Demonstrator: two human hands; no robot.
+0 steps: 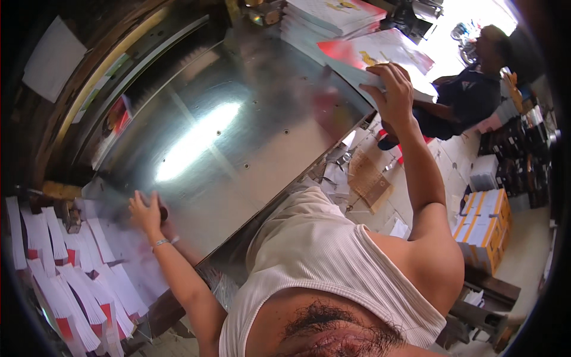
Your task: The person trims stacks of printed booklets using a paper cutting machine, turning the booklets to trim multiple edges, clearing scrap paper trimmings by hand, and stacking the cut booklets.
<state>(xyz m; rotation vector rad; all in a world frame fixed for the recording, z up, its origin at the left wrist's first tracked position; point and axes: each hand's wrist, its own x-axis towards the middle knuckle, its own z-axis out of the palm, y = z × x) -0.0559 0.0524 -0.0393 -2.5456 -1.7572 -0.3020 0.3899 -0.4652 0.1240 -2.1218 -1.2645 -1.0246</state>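
Observation:
My right hand (394, 92) reaches to the far right corner of a shiny metal machine table (262, 190). Its fingers curl over the near edge of a pile of printed booklets (401, 50) with red and white covers, thumb at the side. How many booklets it grips is not visible. At the table's left end, my left hand (146, 215) has its fingers apart and holds nothing. It lies over or just above the metal, close to bundles of white-edged booklets (80, 279) with red parts; whether it touches the surface I cannot tell.
Another stack of booklets (333, 15) stands at the back. A dark machine frame with a brass-coloured bar (101, 83) runs along the far left. Another person (470, 89) is at the right. Brown paper (369, 178) lies on the floor, and a yellow-strapped box (485, 229) stands farther right.

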